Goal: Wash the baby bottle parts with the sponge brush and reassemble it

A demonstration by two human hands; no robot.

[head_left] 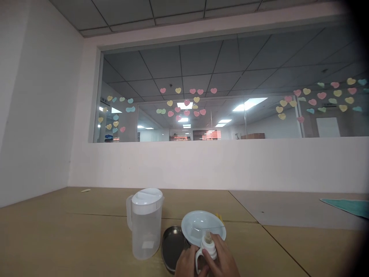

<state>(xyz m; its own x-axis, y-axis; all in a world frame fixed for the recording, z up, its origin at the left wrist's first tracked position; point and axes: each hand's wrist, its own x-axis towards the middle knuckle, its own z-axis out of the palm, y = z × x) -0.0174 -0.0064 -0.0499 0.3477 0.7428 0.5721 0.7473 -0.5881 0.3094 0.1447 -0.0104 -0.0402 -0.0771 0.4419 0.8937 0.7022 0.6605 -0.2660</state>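
Low in the head view, a baby bottle (208,246) with a white collar, a clear teat and a white side handle is between my hands. My left hand (186,262) is closed at the bottle's handle side. Fingers of my right hand (221,257) wrap round the white collar from the right. The bottle's lower body is hidden by my hands. Just behind it sits a pale blue bowl (196,221). To the left lies a dark oval metal pan (171,246), partly covered by my left hand. A translucent lidded pitcher (146,227) stands upright further left.
Something yellow (220,217) shows behind the bowl's right rim. A green cloth (347,207) lies at the far right of the table (95,238). A small pale flat piece (85,190) is near the back wall, under a window with heart-shaped notes.
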